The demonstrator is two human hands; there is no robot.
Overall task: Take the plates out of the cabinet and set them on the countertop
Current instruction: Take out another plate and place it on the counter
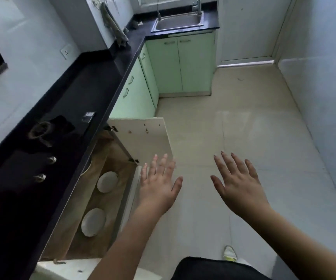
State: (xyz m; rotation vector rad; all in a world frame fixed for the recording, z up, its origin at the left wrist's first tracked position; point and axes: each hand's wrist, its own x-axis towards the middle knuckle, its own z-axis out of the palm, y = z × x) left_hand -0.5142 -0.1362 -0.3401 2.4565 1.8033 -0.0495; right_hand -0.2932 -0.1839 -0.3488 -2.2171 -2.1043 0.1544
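Observation:
Two white plates lie on the wooden floor of the open lower cabinet point(110, 158): the far plate point(107, 181) and the near plate point(93, 222). The black countertop point(94, 77) runs above them along the left. My left hand point(159, 184) hovers with fingers spread just right of the cabinet opening, holding nothing. My right hand point(237, 182) is also spread and empty, out over the floor.
The cabinet's two doors stand open, one far point(142, 138) and one near point(70, 267). A black cooktop point(41, 138) with knobs is set in the counter above. Green cabinets point(183, 63) and a steel sink point(180, 22) fill the far corner. Beige tiled floor point(244, 118) stretches right.

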